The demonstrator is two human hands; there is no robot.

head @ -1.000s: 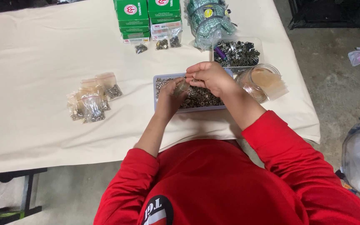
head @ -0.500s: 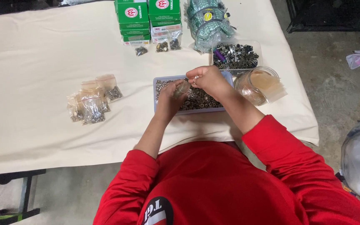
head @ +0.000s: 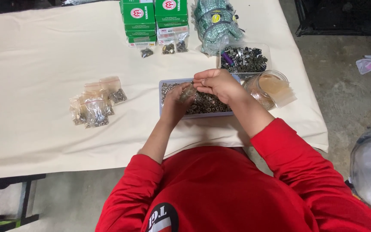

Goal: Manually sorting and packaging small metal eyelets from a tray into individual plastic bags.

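Note:
My left hand [head: 177, 102] holds a small clear plastic bag [head: 188, 92] upright over a shallow tray of small metal pieces [head: 207, 104]. My right hand [head: 216, 83] is at the bag's mouth, fingertips pinched together on one small metal piece. Both hands hover above the tray, which sits on the cream-covered table [head: 44, 64] just in front of me.
A pile of filled small bags [head: 95, 103] lies to the left. Green boxes [head: 153, 19], a bundle of wrapped goods [head: 215, 21], a second tray of dark metal parts [head: 243, 59] and a clear tub of empty bags [head: 269, 88] stand behind and right. Concrete floor lies to the right.
My hands stay over the tray with only slight finger movement at the bag's mouth. The view has shifted a little.

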